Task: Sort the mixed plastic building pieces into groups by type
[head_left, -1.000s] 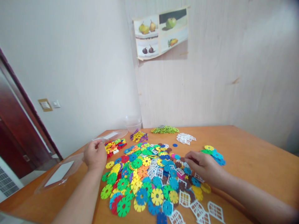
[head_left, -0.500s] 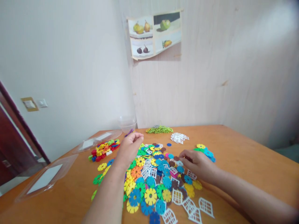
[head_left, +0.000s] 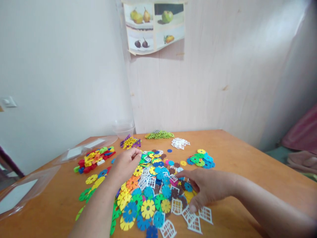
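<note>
A wide heap of notched plastic discs (head_left: pixel 148 209) in yellow, blue, green, orange and brown covers the middle of the table, mixed with white lattice window pieces (head_left: pixel 176 206). My left hand (head_left: pixel 126 165) hovers over the heap's far left side, fingers curled together; anything inside them is hidden. Over the right side, my right hand (head_left: pixel 208 186) is open, thumb and fingers apart, with the thumb near the white window pieces at the front. Beyond it lies a small group of green, blue and yellow discs (head_left: pixel 201 159).
Red and yellow building blocks (head_left: pixel 95 159) lie at left beside clear plastic lids (head_left: pixel 19 195). Along the back are a clear tub (head_left: pixel 123 128), purple and yellow pieces (head_left: pixel 130 142), green pieces (head_left: pixel 159 134) and a white window-piece pile (head_left: pixel 180 143). A wall stands behind.
My right hand has opened and come nearer, towards the front window pieces. My left hand stays curled over the heap. The view has turned right, and the far right disc group shows more fully.
</note>
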